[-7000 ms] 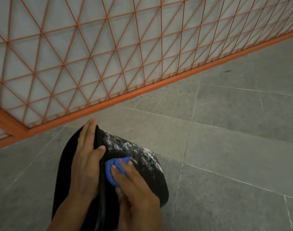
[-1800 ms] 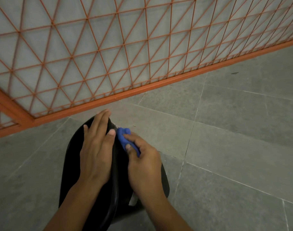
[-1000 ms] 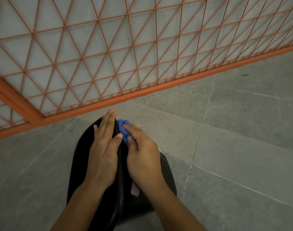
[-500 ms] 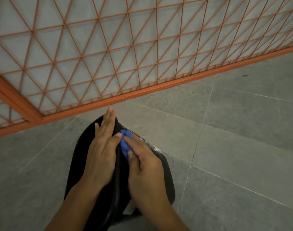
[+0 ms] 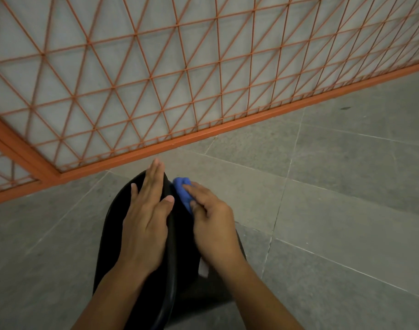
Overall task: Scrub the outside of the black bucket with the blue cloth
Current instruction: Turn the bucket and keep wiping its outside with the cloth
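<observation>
1. Far left and across the back, an orange lattice fence (image 5: 156, 75) runs along the grey tiled floor (image 5: 346, 210). It sits beyond the work and plays no part.
2. Next, the black bucket (image 5: 113, 234), lying on its side on the floor, close under the camera, rim towards the person.
3. On it, the left hand (image 5: 146, 225): fingers straight and flat, palm pressed over the rim, thumb along the edge. It steadies and grips nothing.
4. Just right of that thumb, the blue cloth (image 5: 183, 191), bunched into a wad against the bucket's outer wall near its far end.
5. Over the cloth, the right hand (image 5: 213, 225), fingers curled and pinching the wad, pushing it onto the wall.
6. To do this well, I'd say: lean weight through the left palm so the bucket can't roll, work short firm strokes, and rotate the bucket to reach the wall now hidden under the arms. How clean that wall is can't be judged here.
7. Bottom right, a small pale patch (image 5: 203, 270) shows on the bucket beside the right wrist; what it is, unclear.
</observation>
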`<state>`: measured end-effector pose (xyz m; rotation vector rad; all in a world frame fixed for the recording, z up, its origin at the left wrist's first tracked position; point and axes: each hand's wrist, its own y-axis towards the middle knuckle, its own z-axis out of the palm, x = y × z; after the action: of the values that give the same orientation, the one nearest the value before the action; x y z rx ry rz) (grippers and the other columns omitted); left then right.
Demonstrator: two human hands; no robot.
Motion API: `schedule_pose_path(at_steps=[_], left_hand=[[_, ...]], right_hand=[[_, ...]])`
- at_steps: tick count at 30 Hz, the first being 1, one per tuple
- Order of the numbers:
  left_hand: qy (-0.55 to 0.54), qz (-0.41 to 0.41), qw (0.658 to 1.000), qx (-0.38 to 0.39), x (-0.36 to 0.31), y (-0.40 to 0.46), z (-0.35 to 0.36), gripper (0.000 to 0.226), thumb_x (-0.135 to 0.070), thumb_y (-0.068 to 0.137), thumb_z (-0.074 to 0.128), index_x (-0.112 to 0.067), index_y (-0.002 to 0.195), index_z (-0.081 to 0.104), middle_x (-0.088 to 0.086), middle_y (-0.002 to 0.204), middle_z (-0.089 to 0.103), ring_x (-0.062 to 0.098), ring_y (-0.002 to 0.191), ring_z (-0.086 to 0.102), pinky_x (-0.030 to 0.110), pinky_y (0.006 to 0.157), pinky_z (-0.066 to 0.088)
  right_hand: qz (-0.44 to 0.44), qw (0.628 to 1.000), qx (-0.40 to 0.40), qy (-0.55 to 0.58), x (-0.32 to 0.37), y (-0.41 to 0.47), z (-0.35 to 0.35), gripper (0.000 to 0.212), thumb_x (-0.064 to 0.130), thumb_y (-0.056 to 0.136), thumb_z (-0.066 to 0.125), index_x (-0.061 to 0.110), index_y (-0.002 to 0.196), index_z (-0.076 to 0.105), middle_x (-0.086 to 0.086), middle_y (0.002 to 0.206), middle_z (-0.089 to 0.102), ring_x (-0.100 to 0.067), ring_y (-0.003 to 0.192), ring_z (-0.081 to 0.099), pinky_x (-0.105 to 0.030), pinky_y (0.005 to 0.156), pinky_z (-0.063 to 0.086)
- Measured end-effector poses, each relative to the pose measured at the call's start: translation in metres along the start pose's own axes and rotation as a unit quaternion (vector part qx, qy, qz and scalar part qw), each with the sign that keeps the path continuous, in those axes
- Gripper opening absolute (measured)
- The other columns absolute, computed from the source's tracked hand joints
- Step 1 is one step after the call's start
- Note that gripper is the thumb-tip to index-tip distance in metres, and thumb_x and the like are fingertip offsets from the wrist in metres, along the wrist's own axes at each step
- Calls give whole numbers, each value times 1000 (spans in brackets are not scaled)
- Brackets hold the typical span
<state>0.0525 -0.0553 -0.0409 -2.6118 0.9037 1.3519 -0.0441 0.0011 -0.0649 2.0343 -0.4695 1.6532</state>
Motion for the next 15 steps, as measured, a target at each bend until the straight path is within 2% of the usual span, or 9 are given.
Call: schedule_pose_path(at_steps=[2, 5, 7, 9, 12, 15], left_hand=[[7, 7, 1000, -5, -4, -2, 3, 59, -28, 85, 28, -45, 137, 9, -32, 149, 11, -21, 136, 5, 17, 118, -5], [0, 5, 1000, -12, 1, -1, 2, 58, -33, 85, 28, -42, 140, 12, -33, 148, 11, -20, 136, 7, 20, 119, -3], [-11, 11, 1000, -12, 7, -1, -2, 58, -40, 85, 28, -38, 141, 15, -30, 149, 14, -18, 137, 11, 21, 119, -3], [-21, 7, 1000, -16, 10, 0, -4, 55, -35, 86, 31, -39, 139, 16, -28, 148, 17, -17, 137, 13, 21, 119, -2], [-26, -9, 999, -28, 8, 1, -3, 56, -28, 84, 30, -46, 135, 15, -31, 146, 16, -26, 132, 8, 13, 116, -4], [-25, -4, 999, -24, 6, -1, 0, 57, -28, 84, 29, -48, 136, 14, -29, 149, 16, -23, 134, 8, 14, 116, -4]], right_hand=[[33, 999, -21, -13, -7, 2, -8, 36, -3, 90, 43, 13, 118, 60, 5, 124, 59, 2, 109, 50, -3, 96, 31], [-1, 999, -40, -10, -5, -21, -1, 36, 3, 89, 45, 21, 114, 63, 20, 117, 58, 12, 109, 49, 1, 94, 30], [-42, 999, -19, -11, 0, -27, 9, 38, 10, 87, 43, 25, 118, 58, 17, 124, 57, 13, 115, 45, -5, 101, 29], [-56, 998, 8, -11, 2, -11, 10, 37, 7, 88, 43, 22, 118, 60, 8, 126, 58, 10, 114, 46, -6, 101, 31], [-2, 999, 26, -36, -5, 10, 0, 34, 2, 92, 41, 13, 119, 59, -2, 124, 59, -5, 111, 52, -18, 102, 36], [23, 999, -6, -35, -15, -4, -4, 32, 5, 93, 42, 17, 117, 59, 4, 123, 59, 3, 107, 49, -15, 103, 35]])
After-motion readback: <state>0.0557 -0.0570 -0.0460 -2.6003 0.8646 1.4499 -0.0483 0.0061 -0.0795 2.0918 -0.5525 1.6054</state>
